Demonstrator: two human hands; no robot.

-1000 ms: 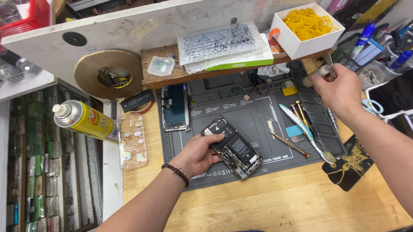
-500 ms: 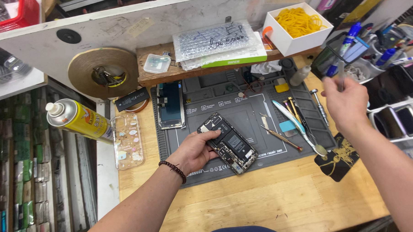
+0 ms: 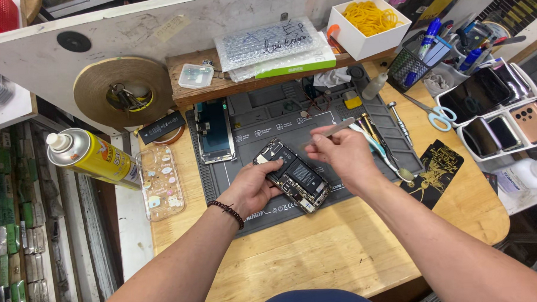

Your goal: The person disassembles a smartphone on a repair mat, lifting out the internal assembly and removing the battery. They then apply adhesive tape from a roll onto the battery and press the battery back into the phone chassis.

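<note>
on the grey silicone mat near the middle of the wooden bench point(image 3: 319, 250), the left hand point(image 3: 255, 187) steadies an opened black phone with bare battery and boards point(image 3: 294, 181) by its edges, likely light, stiff and fragile, while the right hand's point(image 3: 343, 154) fingers pinch slim metal tweezers point(image 3: 333, 129).

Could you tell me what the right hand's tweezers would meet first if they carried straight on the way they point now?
Probably the opened phone: the right hand aims the tweezers leftward at its upper end, though height above it is unclear.
</note>
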